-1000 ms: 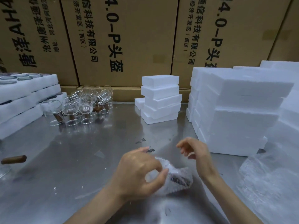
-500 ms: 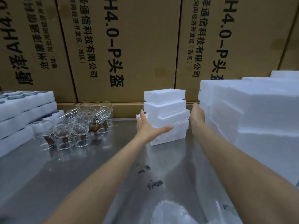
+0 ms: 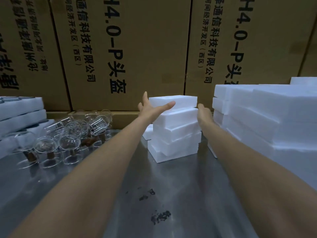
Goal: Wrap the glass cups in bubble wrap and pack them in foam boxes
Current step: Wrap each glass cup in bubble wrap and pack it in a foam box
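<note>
printed cardboard cartons [image 3: 145,48], steel table [image 3: 180,194], dark smudges [image 3: 160,218]

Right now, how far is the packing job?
Done: foam trays at far left already hold glasses. In hand: left hand and right hand reach to the top foam box of the middle stack; a firm grip is not clear. Left: many bare glass cups stand unwrapped on the metal table.

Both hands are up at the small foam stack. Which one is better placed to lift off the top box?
Left, probably. The left hand already lies spread against the top foam box, thumb across its front. The right hand sits lower, beside the second box, fingers hidden.
</note>
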### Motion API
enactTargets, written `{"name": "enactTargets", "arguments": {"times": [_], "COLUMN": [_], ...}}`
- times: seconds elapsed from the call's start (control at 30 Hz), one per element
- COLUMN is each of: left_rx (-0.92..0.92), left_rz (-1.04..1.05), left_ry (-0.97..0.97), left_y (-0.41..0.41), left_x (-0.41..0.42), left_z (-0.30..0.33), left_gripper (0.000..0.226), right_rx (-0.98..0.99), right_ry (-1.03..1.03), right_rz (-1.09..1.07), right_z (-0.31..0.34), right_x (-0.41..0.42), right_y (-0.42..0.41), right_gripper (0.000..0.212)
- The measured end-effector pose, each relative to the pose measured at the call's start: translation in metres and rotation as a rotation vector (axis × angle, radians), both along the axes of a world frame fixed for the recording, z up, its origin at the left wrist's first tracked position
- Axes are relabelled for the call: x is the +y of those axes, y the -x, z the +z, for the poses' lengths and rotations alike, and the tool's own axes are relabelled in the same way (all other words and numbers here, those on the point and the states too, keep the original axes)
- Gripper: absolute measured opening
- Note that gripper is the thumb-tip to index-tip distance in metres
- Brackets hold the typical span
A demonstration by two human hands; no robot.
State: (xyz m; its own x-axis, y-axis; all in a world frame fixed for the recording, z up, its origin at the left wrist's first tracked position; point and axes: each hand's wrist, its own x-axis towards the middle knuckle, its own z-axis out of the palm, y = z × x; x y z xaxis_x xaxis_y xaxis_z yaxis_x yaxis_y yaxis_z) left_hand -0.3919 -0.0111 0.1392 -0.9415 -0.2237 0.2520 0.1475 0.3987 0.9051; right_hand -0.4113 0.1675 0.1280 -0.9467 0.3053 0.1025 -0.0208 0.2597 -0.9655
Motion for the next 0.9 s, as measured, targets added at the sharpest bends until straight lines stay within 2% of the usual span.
{"name": "enactTargets", "arguments": {"times": [0.07,0.2,0.27,0.47,0.63,0.8,0.9], "left_rx": [0.019,0.08,0.118,0.26,0.382,0.417,0.363], "left_rz": [0.002,0.026,0.022,0.014,-0.022,-0.194,-0.226], "left_ry": [0.021,0.03,0.02,-0.061,-0.186,-0.313,-0.3], "left_y": [0.005,0.006,0.003,-0.021,-0.075,-0.166,-0.219], "left_x": [0.001,0.002,0.003,0.003,-0.006,-0.025,-0.039], "left_z": [-0.003,-0.005,-0.004,0.01,0.019,0.0,-0.034], "left_gripper": [0.112,0.07,0.063,0.059,0.064,0.067,0.069], "right_rx": [0.006,0.006,-0.002,-0.031,0.151,0.347,0.311], "right_ry": [-0.02,-0.045,-0.05,-0.029,-0.104,-0.005,0.06], "right_rz": [0.023,0.026,0.026,-0.035,-0.091,0.003,0.143], "right_z": [-0.005,-0.011,-0.011,-0.006,-0.005,-0.025,-0.047], "right_x": [0.0,0.002,0.003,0.004,-0.002,-0.012,-0.006], "right_y": [0.001,0.002,0.001,-0.012,-0.054,-0.133,-0.186], "right_gripper": [0.035,0.034,0.034,0.049,0.058,0.041,0.021]}}
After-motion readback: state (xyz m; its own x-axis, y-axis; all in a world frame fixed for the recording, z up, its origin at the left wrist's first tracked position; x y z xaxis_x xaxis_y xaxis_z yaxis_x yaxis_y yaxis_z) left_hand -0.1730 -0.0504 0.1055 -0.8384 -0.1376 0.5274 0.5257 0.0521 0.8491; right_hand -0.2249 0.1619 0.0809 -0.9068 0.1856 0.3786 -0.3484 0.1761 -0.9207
